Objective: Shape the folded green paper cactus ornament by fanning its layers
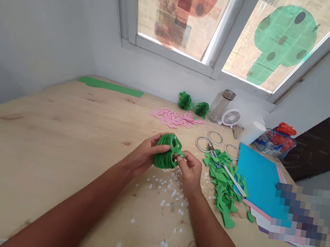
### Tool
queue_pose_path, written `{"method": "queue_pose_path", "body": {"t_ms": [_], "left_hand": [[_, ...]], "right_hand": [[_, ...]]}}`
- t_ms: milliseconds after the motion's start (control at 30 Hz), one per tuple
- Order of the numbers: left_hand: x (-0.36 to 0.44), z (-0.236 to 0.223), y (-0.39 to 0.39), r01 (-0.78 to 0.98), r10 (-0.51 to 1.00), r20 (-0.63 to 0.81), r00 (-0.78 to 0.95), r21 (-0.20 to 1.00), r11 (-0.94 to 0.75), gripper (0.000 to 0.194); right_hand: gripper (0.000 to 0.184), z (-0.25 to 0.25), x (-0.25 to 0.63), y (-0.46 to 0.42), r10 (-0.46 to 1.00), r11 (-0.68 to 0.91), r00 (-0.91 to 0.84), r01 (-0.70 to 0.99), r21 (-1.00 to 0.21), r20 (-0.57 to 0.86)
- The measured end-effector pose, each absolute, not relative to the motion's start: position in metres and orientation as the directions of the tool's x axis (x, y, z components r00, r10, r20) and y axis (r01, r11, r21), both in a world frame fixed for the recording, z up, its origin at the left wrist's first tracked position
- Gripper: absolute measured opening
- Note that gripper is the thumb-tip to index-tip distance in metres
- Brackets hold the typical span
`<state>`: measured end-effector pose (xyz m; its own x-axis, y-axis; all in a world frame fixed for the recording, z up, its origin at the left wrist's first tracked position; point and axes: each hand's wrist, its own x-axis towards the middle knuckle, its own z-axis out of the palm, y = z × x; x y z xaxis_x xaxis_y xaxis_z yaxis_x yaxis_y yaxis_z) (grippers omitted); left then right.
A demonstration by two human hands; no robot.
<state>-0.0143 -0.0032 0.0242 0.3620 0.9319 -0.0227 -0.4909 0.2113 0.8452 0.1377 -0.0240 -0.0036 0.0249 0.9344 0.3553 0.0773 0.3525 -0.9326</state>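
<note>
Counter (pixel 40 132): pale wood, smooth, grain and dark knots showing; it spans the space in front of you.

Blue sheet (pixel 254 176): flat, matte, straight-edged, on top of pink, white and purple sheets, at your far right.

Green scraps (pixel 223 192): loose heap of curled, jagged offcuts, between your right hand and the blue sheet.

Pink cutouts (pixel 175 119): thin, curvy pieces in a low spread, beyond your hands.

Your left hand (pixel 144 153): fingers curled narrowly about the left side of the green paper bundle (pixel 161 160), thumb laid across its front.

Your right hand (pixel 191 170): fingertips drawn close together, pinching the bundle's right edge.

The bundle itself: between your two hands, raised above the counter; many thin green layers fanned into a rounded, ribbed form, with looped edges and openings on the side toward your right hand.

Tape rings (pixel 208 136): three, slim, whitish, lying flat past your right hand.

Paper bits (pixel 180 211): tiny white flakes, strewn beneath and nearer you than the bundle.
</note>
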Motion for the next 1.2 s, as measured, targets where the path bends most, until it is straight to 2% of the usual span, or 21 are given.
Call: {"method": "queue_pose_path", "body": {"t_ms": [200, 367, 767, 967, 1200], "left_hand": [[-0.014, 0.025, -0.005, -0.463, 0.950, 0.024, 0.311, 0.877, 0.129, 0.042], [-0.014, 0.024, -0.005, -0.462, 0.956, 0.033, 0.290, 0.880, 0.110, 0.043], [-0.014, 0.021, -0.003, -0.361, 0.973, 0.051, 0.226, 0.932, 0.035, 0.047], [-0.013, 0.018, -0.002, -0.352, 0.969, 0.072, 0.235, 0.936, 0.015, 0.050], [-0.013, 0.016, -0.002, -0.339, 0.967, 0.097, 0.236, 0.941, -0.012, 0.050]], "right_hand": [[0.014, -0.009, 0.135, -0.018, 0.965, 0.256, 0.091, -0.129, -0.958, 0.246], [0.012, -0.009, 0.134, -0.017, 0.977, 0.214, 0.073, -0.225, -0.951, 0.202], [0.019, -0.013, 0.134, -0.017, 0.983, 0.184, 0.042, -0.154, -0.971, 0.180], [0.021, -0.013, 0.134, -0.012, 0.987, 0.144, 0.118, -0.356, -0.923, 0.109], [0.017, -0.012, 0.135, -0.011, 0.995, 0.084, 0.084, -0.509, -0.857, 0.048]]}}
